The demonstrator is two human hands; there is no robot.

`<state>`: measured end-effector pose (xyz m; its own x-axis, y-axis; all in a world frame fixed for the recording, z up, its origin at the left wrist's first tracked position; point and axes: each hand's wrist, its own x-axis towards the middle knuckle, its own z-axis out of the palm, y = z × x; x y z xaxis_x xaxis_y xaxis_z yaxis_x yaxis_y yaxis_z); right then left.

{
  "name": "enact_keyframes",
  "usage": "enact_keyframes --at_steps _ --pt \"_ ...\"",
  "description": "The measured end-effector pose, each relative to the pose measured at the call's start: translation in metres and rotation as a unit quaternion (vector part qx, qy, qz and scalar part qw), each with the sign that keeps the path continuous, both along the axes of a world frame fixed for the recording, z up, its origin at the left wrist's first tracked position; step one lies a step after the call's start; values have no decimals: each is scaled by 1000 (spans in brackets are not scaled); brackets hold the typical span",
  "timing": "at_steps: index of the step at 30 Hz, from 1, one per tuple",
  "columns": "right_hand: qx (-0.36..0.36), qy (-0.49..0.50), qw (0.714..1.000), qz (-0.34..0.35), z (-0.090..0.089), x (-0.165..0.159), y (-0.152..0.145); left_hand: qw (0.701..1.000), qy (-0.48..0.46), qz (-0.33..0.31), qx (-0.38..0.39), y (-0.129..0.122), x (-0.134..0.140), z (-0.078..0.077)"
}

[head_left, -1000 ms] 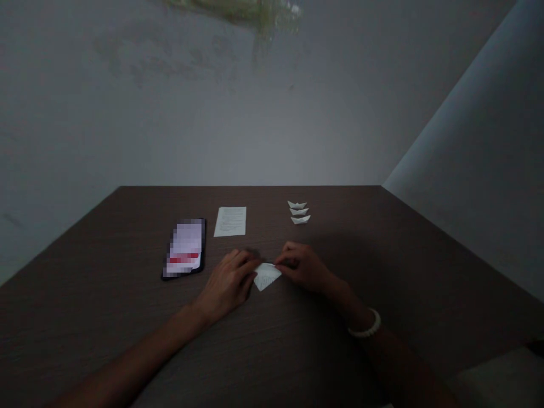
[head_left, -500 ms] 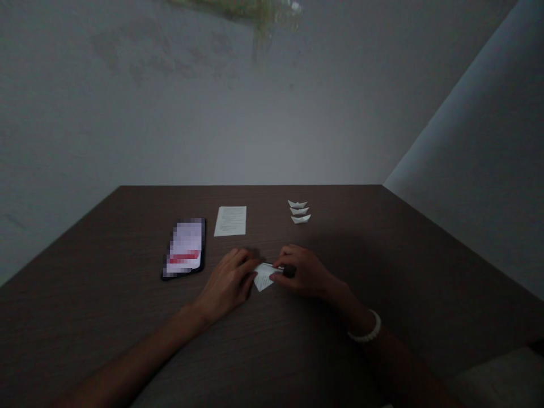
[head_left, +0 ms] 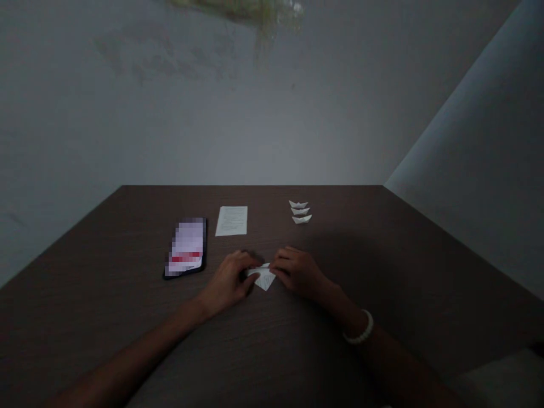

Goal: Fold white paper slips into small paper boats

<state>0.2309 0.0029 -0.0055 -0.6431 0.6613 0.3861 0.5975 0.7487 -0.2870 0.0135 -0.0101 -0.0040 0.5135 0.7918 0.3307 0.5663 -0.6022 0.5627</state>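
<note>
A small folded piece of printed paper (head_left: pixel 266 279) lies on the table between my two hands, its pointed corner toward me. My left hand (head_left: pixel 232 276) grips its left side, thumb on top of the paper and fingers curled behind the far edge. My right hand (head_left: pixel 300 271) pinches the right side near the far edge, with a pale bracelet (head_left: pixel 359 328) round the wrist. The fingers cover both side corners of the paper. Beyond the right hand, three small white paper boats (head_left: pixel 301 219) sit in a column.
A brown wooden table (head_left: pixel 127 317) runs back to a grey, stained wall (head_left: pixel 272 130). To the left lies a phone (head_left: pixel 186 246) with its screen lit and blurred. Beside it is a sheet of printed paper (head_left: pixel 232 221), lying flat.
The right thumb and fingers have shifted left along the paper's far edge, and the dark gap under that hand is gone. The left thumb now rests further over the paper.
</note>
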Motion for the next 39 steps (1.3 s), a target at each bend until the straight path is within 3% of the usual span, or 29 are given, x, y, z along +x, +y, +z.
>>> enact_keyframes --at_steps 12,20,25,39 --pt "-25 -19 999 44 2 2 -4 999 27 -28 24 0 -2 1" --pt "-39 -34 998 34 14 2 -13 993 88 -57 47 -3 -7 8" --pt "-37 -16 999 21 10 0 -13 987 124 -81 57 -4 -8 12" --pt "-34 14 999 -25 8 -1 -9 990 100 -87 55 -7 -4 10"
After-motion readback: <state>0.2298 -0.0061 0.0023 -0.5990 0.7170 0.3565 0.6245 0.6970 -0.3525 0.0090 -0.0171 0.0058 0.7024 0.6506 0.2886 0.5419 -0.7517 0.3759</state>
